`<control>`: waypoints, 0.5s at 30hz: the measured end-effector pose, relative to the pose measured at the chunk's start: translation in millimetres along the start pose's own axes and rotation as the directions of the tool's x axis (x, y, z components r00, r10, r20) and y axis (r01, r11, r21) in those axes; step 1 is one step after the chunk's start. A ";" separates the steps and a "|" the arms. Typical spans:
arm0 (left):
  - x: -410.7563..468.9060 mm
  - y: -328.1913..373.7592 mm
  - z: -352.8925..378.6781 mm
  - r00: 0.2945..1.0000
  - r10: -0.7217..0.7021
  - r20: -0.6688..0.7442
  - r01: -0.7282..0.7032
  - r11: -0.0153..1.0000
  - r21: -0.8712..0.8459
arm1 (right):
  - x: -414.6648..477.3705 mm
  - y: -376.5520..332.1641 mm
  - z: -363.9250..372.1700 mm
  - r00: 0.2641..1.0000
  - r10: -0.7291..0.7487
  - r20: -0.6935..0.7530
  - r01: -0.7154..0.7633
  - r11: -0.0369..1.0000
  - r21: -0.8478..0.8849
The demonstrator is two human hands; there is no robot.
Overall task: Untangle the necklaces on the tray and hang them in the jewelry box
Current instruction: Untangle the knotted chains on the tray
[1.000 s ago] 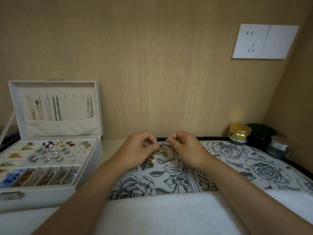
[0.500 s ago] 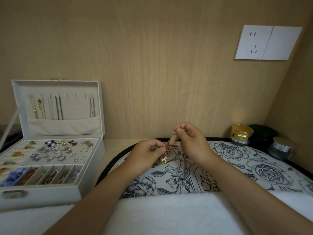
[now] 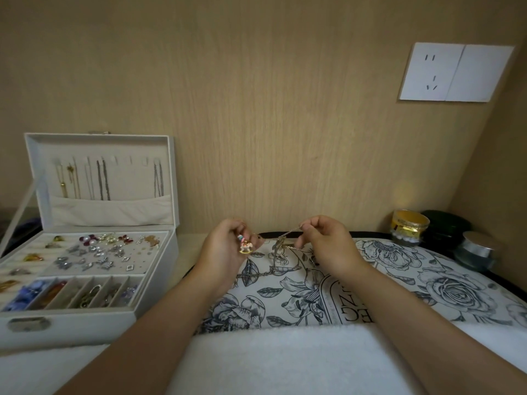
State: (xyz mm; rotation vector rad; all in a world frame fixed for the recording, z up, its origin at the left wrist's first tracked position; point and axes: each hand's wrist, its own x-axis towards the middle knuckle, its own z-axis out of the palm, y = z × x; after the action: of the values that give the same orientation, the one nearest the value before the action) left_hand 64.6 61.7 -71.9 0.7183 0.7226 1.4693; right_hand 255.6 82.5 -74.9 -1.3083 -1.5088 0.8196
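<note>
My left hand (image 3: pixel 225 249) curls its fingers and pinches a thin necklace (image 3: pixel 288 233) right by its little rocking-horse pendant (image 3: pixel 245 247). My right hand (image 3: pixel 328 243) pinches the same chain between thumb and forefinger, and both hands are raised just above the flowered tray (image 3: pixel 399 269). A snarl (image 3: pixel 276 252) of other chains hangs from the span down onto the tray. I judge a hard pull would tighten it, so I should keep the span slack and jiggle the loops open. Once the necklace is free, it goes to a free hook (image 3: pixel 130 160) in the open jewelry box (image 3: pixel 74 323) at my left.
</note>
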 end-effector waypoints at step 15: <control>-3.6 17.3 12.5 0.966 -0.149 0.212 0.011 0.842 0.540 | -3.5 -16.3 1.2 0.995 -0.040 0.090 0.033 0.996 0.080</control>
State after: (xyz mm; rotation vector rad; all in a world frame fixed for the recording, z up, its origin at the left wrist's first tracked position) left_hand 64.1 58.0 -50.6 1.2611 0.9688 1.0698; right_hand 248.8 75.8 -61.2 -1.1962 -1.5522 0.9171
